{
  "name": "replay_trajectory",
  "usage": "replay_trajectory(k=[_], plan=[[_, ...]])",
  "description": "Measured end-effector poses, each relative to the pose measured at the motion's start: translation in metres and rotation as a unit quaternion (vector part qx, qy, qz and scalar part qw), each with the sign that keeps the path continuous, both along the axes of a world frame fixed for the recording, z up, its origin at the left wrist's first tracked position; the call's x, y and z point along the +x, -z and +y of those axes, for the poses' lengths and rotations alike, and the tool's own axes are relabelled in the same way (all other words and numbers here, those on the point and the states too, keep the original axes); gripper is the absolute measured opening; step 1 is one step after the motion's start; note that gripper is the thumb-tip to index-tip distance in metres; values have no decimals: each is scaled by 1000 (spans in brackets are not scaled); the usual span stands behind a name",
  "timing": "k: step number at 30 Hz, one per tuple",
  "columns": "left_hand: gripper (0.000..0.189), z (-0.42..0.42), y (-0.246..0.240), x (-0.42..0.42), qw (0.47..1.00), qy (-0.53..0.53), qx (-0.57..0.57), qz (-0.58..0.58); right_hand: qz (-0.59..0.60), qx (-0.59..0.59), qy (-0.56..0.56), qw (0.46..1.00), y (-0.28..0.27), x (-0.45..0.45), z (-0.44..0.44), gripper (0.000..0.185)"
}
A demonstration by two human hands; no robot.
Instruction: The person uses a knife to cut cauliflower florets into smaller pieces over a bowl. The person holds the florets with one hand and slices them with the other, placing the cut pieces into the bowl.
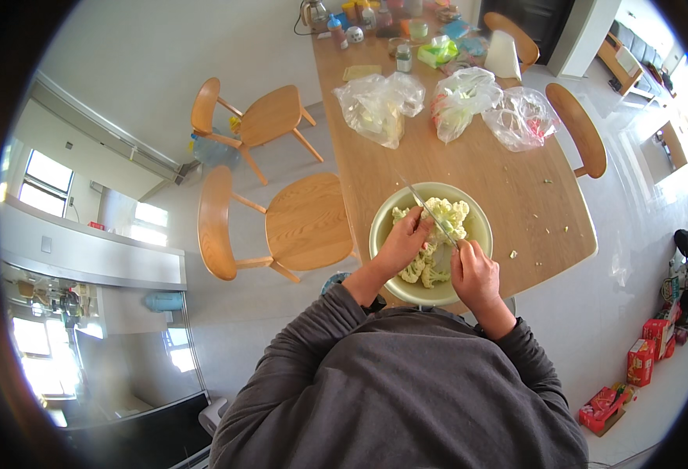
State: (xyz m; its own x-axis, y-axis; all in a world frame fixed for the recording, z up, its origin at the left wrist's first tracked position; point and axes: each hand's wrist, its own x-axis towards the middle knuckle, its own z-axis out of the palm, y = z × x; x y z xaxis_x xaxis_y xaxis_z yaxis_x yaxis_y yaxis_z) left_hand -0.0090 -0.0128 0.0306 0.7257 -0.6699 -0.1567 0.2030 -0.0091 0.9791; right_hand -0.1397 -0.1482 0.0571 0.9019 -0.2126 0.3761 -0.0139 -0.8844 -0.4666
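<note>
A pale green bowl stands at the near edge of the wooden table, with cut cauliflower florets inside. Over its left side, my left hand grips a piece of cauliflower above the bowl. My right hand is closed around the handle of a knife, over the bowl's right side. The blade points up and to the left, across the cauliflower and past my left fingertips. How far the blade has gone into the cauliflower cannot be told.
Small cauliflower scraps lie on the wooden table right of the bowl. Beyond it are several clear plastic bags, a glass jar and bottles. Wooden chairs stand along the left side, others at the right. Red boxes sit on the floor.
</note>
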Motion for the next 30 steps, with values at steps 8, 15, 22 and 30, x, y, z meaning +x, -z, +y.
replay_trajectory(k=[8,15,22,30], plan=[[23,-8,-6,-7,990,-5,-74,117,-42,-9,2,999,7,3,-4,17],[27,-13,-25,-10,997,-45,-54,-9,-3,2,24,1000,12,10,-8,11],[29,-7,-14,0,995,7,-77,69,-75,70,-14,995,11,10,-8,13],[31,-1,3,-3,999,4,8,35,-117,166,6,979,6,13,-9,27]])
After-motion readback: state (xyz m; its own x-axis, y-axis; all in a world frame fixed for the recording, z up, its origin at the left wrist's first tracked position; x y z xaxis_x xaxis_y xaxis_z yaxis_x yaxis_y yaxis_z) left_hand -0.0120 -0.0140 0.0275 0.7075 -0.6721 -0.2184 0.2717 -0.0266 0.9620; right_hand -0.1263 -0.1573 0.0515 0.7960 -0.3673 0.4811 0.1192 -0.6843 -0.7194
